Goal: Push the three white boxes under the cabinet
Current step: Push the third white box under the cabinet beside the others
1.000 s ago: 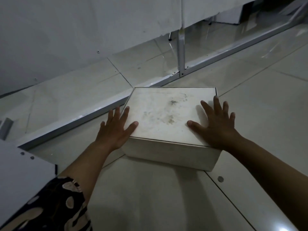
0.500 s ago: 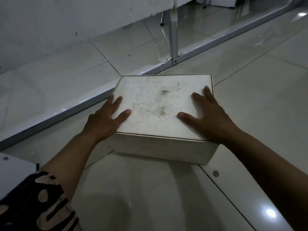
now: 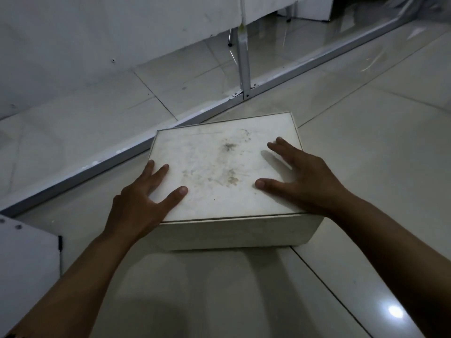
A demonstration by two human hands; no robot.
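A white box (image 3: 219, 164) with a smudged lid sits on the tiled floor, its far edge close to the metal base rail (image 3: 122, 154) of the cabinet. My left hand (image 3: 144, 201) lies flat on the lid's near left corner, fingers spread. My right hand (image 3: 300, 176) lies flat on the lid's right side, fingers spread, palm over the near right edge. The cabinet's white panel (image 3: 97, 32) rises behind the rail, with open floor beneath it. Only one box is in view.
A metal upright (image 3: 244, 62) stands on the rail just beyond the box's far right corner. A white panel (image 3: 26, 259) with screws juts in at the lower left. Glossy floor tiles (image 3: 366, 154) spread to the right and toward me.
The box has turned a little anticlockwise under my hands and sits nearer me in the frame. My head has tilted, bringing the white panel at lower left back into view.
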